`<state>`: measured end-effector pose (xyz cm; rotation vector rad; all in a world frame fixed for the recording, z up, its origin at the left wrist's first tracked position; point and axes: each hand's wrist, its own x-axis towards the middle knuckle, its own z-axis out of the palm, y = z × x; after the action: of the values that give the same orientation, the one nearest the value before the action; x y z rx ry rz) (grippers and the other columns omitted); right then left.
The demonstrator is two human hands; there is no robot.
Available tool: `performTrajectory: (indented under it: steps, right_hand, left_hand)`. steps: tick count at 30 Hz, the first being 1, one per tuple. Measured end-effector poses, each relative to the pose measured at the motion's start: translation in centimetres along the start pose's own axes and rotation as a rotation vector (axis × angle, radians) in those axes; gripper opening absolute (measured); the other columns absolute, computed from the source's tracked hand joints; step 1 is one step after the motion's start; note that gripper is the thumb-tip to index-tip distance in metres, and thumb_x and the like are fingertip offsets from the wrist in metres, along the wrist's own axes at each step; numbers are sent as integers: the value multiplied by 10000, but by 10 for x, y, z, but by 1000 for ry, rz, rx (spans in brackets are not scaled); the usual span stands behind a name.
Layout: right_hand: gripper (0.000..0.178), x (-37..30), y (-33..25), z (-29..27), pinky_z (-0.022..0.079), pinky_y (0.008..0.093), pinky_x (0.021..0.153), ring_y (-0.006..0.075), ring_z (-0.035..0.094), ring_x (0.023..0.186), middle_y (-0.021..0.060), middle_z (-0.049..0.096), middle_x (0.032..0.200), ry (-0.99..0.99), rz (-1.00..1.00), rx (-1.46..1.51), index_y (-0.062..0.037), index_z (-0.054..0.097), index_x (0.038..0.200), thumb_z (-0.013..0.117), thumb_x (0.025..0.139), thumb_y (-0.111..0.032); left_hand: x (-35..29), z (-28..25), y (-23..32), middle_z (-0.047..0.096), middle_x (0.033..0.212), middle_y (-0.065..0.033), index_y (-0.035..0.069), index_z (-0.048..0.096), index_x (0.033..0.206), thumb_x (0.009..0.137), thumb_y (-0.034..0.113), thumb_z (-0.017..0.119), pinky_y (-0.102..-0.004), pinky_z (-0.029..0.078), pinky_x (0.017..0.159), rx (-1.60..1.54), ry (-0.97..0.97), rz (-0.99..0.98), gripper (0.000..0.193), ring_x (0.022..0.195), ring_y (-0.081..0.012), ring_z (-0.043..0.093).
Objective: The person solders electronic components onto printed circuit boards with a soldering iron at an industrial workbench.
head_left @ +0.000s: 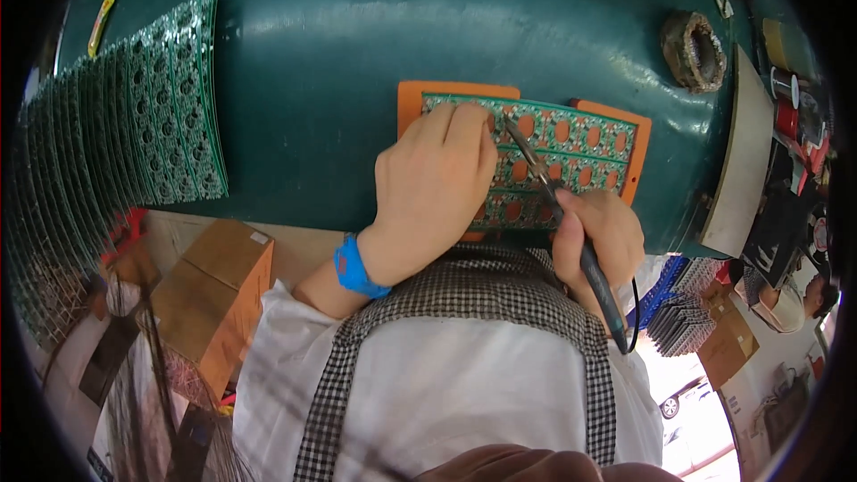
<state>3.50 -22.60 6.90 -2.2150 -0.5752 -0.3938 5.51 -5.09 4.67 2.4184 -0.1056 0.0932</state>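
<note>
A green circuit board panel [578, 159] with rows of round openings lies in an orange holder [410, 105] near the bench's front edge. My right hand [609, 230] grips a soldering iron [593, 270] like a pen, its tip slanting up and left onto the panel's upper part. Over the panel's left side, my left hand [435, 165] is closed, fingers bent down close to the iron's tip. Whatever those fingers pinch is hidden beneath them. A blue strap [355, 268] circles my left wrist.
Many similar boards [170, 103] stand in a long row at left. A brown ring-shaped object [694, 51] sits at the back right, near solder spools [786, 116]. Below the bench at left is a cardboard box [214, 272]. Another person [778, 299] is at far right.
</note>
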Motion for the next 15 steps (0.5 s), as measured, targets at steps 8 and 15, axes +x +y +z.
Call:
performTrajectory:
  steps: [8,15]
  right_hand:
    - [86,-18,13,-15,440,310,433,224,575,468,99,589,586,148,24,2,24,632,764,585,696,2]
    - [57,-23,12,-13,454,292,434,213,590,479,95,620,618,157,83,20,24,628,761,599,716,4]
  left_hand:
    - [-3,8,9,565,838,-78,57,600,888,753,50,674,-320,486,522,-39,9,200,154,637,-228,591]
    - [2,16,12,522,858,-58,31,608,873,762,34,670,-316,467,497,-75,5,163,127,615,-202,586]
